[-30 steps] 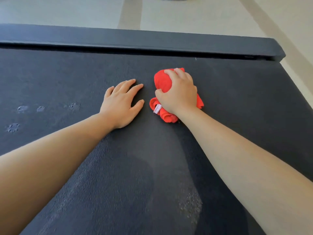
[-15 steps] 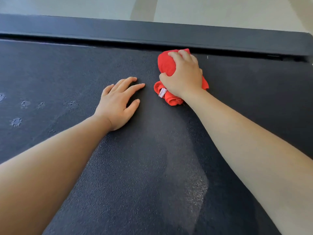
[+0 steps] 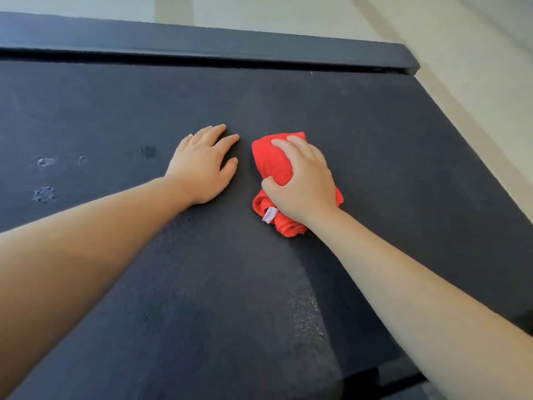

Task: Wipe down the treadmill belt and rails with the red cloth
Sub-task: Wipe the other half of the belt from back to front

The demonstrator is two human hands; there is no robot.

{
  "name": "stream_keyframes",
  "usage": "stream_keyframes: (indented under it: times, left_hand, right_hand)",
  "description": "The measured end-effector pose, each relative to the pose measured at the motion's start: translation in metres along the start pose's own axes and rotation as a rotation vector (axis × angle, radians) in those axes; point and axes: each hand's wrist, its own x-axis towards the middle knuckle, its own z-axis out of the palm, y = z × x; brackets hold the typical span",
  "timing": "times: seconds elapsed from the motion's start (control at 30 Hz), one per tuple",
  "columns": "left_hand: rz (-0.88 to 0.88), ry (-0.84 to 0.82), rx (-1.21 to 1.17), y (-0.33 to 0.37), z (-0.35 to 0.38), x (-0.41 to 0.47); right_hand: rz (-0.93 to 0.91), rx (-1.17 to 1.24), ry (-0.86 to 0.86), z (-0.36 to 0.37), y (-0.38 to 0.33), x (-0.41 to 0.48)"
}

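right grip: curled round bunched red cloth | left grip, just beside: flat, fingers straight, holding nothing | both on grainy black treadmill belt | smooth rail beyond

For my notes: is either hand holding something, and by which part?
The right hand grips the bunched red cloth across its middle; the left hand lies flat, holding nothing.

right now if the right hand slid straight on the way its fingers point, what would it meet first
Probably the far rail; only bare belt lies ahead of the right hand and red cloth.
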Motion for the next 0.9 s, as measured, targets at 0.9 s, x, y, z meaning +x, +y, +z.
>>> stream_keyframes:
  times: [0.9]
  left_hand:
    - [-0.179,-0.013,0.108,-0.064,-0.009,0.047]
  right_hand:
    - [-0.062,-0.035,0.012,0.062,-0.025,0.196]
